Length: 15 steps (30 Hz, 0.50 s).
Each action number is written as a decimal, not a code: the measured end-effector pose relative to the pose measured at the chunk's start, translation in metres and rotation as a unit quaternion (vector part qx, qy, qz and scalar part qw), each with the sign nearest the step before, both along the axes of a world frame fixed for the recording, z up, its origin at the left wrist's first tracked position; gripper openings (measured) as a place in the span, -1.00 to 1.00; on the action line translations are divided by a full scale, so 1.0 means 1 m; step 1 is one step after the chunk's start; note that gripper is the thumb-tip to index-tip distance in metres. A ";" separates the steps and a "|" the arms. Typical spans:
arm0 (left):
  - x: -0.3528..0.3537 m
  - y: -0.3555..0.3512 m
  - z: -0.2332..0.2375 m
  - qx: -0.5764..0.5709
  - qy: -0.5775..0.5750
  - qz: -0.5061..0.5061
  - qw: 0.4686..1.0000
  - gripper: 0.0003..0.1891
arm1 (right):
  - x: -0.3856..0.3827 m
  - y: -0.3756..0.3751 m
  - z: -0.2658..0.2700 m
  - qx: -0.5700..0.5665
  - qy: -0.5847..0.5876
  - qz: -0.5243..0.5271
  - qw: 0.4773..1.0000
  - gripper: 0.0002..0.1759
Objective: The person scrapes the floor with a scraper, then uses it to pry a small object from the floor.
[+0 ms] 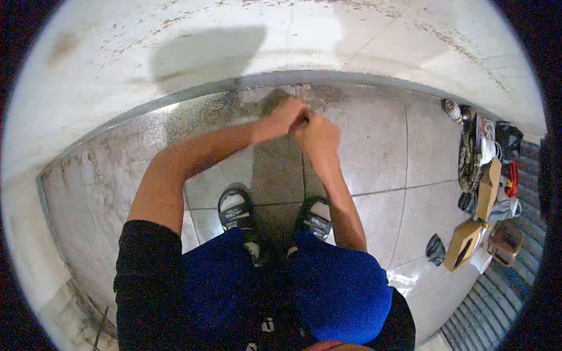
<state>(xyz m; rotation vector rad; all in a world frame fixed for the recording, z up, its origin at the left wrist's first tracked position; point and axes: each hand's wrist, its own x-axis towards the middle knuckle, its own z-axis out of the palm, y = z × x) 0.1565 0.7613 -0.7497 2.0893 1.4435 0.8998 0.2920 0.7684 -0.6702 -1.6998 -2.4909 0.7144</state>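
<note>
My left hand [285, 117] and my right hand [318, 136] meet in front of me, above the tiled floor [374, 152]. Both have their fingers curled in and the knuckles close together. A small dark spot shows between them; whether it is an object or a shadow I cannot make out. Motion blurs the left hand slightly. Below the hands are my feet in dark sandals [235, 210] with white lettering.
A pale, stained wall [304, 35] curves across the top. At the right lie an open cardboard box [464, 244], a brown plastic container [506, 243], a red item [512, 179], cables and bags, beside a ribbed grey surface [497, 304].
</note>
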 end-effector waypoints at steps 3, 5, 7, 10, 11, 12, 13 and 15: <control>0.009 0.005 -0.016 -0.095 0.089 0.019 0.991 -0.84 | 0.004 -0.009 -0.006 -0.001 0.011 -0.022 1.000 -0.75; 0.007 0.008 -0.011 -0.075 0.077 0.026 0.994 -0.85 | 0.001 -0.004 -0.008 -0.007 -0.005 -0.022 1.000 -0.74; 0.001 0.014 -0.006 -0.054 -0.056 0.057 0.995 -0.84 | -0.010 0.012 -0.009 -0.021 -0.036 0.007 0.999 -0.72; 0.005 0.014 -0.023 -0.150 -0.072 0.068 0.984 -0.79 | -0.002 0.004 0.007 -0.010 0.008 0.011 1.000 -0.68; 0.010 0.013 -0.022 -0.250 -0.064 0.085 0.962 -0.77 | 0.002 0.000 0.005 -0.008 0.004 0.008 1.000 -0.67; 0.014 0.012 -0.038 -0.242 0.031 0.046 0.969 -0.69 | 0.009 -0.008 0.001 -0.008 0.000 0.006 1.000 -0.67; 0.015 0.009 -0.048 -0.234 0.126 0.005 0.964 -0.60 | 0.011 -0.012 0.001 -0.010 -0.004 0.003 1.000 -0.66; 0.002 0.010 -0.057 -0.089 0.032 0.004 0.996 -0.69 | 0.000 -0.002 0.004 0.005 0.021 -0.006 1.000 -0.71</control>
